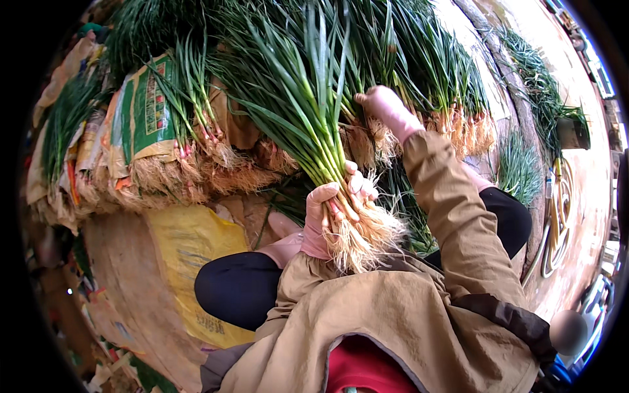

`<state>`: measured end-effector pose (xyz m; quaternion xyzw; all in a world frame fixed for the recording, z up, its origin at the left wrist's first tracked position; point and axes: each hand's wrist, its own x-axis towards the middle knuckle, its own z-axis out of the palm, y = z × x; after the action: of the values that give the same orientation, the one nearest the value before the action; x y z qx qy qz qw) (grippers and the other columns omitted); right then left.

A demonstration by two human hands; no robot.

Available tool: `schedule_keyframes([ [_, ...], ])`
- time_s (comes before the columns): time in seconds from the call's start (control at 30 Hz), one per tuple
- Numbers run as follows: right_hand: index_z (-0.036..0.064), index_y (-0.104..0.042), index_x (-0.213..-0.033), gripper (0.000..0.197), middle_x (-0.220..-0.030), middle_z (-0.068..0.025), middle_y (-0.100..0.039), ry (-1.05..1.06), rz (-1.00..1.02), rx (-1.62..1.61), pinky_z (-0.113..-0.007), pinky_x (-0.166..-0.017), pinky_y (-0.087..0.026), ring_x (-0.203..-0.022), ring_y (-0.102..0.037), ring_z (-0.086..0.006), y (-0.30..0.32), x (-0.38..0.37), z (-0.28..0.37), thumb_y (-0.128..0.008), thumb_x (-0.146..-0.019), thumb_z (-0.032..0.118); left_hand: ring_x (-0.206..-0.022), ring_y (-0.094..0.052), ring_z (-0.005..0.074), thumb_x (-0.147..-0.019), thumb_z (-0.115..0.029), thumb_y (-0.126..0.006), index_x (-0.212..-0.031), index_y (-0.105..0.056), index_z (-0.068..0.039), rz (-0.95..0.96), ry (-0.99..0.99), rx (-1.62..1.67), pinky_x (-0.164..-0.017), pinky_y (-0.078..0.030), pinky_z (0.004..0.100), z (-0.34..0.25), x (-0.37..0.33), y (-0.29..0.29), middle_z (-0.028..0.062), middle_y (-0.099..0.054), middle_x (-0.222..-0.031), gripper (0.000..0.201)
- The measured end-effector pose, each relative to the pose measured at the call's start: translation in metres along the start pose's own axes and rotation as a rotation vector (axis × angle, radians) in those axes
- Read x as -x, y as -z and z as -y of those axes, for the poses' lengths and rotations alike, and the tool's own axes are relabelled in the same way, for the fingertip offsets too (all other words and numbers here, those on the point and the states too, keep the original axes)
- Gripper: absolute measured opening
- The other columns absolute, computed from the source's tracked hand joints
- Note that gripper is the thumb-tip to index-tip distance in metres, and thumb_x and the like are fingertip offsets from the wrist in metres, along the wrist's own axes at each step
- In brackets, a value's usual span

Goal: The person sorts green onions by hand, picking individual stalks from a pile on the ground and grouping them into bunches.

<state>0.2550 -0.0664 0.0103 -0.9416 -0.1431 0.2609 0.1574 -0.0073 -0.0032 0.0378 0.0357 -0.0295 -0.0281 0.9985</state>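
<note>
My left hand (321, 213) is wrapped round a bunch of green garlic (325, 157), gripping it low on the pale stems. Its long leaves point away from me, and the tangled roots (363, 239) hang toward my lap. Farther off and to the right, my right hand (386, 110) is closed among more green garlic lying in a row. Its fingertips are hidden, so I cannot tell what is between them. Roots of the row's plants (465, 134) show just right of that hand.
A thick heap of green garlic spreads across the far side. At left, several bunches lie over a green and white sack (147, 108). A yellow sack (196, 281) covers part of the ground beside my knee. At right are a wooden beam (524, 124) and a coiled hose (560, 216).
</note>
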Motion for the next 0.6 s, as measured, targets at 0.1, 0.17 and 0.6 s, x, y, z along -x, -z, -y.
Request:
schedule_keyframes([
  [0.1, 0.0058, -0.070, -0.104, 0.036, -0.094, -0.0083, -0.071, 0.156, -0.084, -0.623, -0.034, -0.082, -0.050, -0.084, -0.065, -0.0204, 0.023, -0.018, -0.020, -0.069, -0.087, 0.038, -0.091, -0.055, 0.0250, -0.078, -0.017, -0.064, -0.112, -0.054, -0.004, -0.173, -0.074, -0.031, -0.094, -0.045, 0.0420, -0.005, 0.007, -0.008, 0.0076, -0.055, -0.086, 0.037],
  [0.17, 0.0082, -0.071, -0.101, 0.030, -0.095, -0.0053, -0.070, 0.188, 0.095, -0.700, -0.032, -0.081, -0.049, -0.083, -0.062, -0.0174, 0.053, 0.020, -0.004, -0.072, -0.086, 0.035, -0.101, -0.057, 0.0298, -0.079, -0.015, -0.061, -0.115, -0.053, -0.003, -0.329, -0.132, -0.071, -0.100, -0.043, 0.0469, -0.011, 0.013, -0.021, 0.0136, -0.061, -0.098, 0.039],
  [0.6, 0.0094, -0.059, -0.087, 0.024, -0.060, 0.0053, -0.050, 0.082, 0.319, -1.477, -0.022, -0.037, -0.029, -0.041, -0.036, -0.0049, -0.073, 0.142, 0.006, -0.054, -0.099, 0.030, -0.085, -0.066, 0.0295, -0.085, -0.014, -0.057, -0.112, -0.056, -0.002, -0.468, 0.038, -0.174, -0.080, -0.056, 0.0431, -0.013, 0.016, -0.013, 0.0185, -0.065, -0.096, 0.030],
])
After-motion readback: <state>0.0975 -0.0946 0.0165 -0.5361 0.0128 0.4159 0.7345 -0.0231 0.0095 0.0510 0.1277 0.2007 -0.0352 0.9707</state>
